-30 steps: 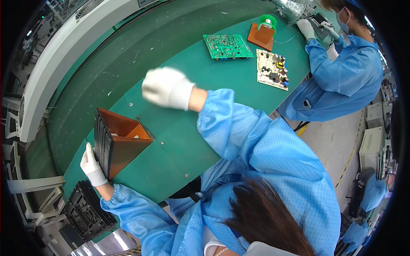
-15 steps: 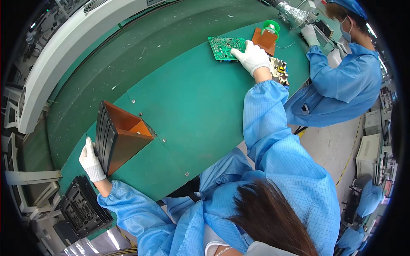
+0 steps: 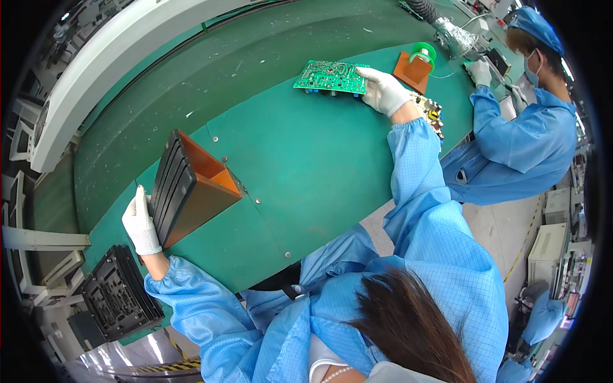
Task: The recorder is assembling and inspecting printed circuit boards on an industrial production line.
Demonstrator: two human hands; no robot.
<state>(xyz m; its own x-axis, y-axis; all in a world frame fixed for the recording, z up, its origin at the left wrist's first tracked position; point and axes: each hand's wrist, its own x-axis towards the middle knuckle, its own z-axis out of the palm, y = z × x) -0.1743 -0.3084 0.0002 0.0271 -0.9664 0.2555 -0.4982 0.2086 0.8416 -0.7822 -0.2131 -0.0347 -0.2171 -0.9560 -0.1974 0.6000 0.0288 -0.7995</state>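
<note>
My right hand (image 3: 385, 93), in a white glove, is closed on the right edge of a green circuit board (image 3: 331, 77). The board is held over the far part of the green bench, with small components along its underside. My left hand (image 3: 141, 223), also gloved, is beside the outer side of several black flat panels (image 3: 174, 182), fingers stretched upward. Whether it touches them I cannot tell. The panels lean against a brown, wedge-shaped open stand (image 3: 204, 203). Near my right wrist, a second board with pale and yellow components (image 3: 433, 113) lies partly hidden by my arm.
A green wire spool (image 3: 424, 55) stands with a brown holder (image 3: 412, 72) at the back right. A co-worker (image 3: 520, 150) in blue works there beside a foil-wrapped duct (image 3: 455, 37). Black fixtures (image 3: 118, 295) are stacked at the lower left. A white curved frame (image 3: 76, 83) arches over the upper left.
The circuit board has moved left with my right hand, away from the spool. My left hand stays by the black panels. The whole view has shifted slightly.
</note>
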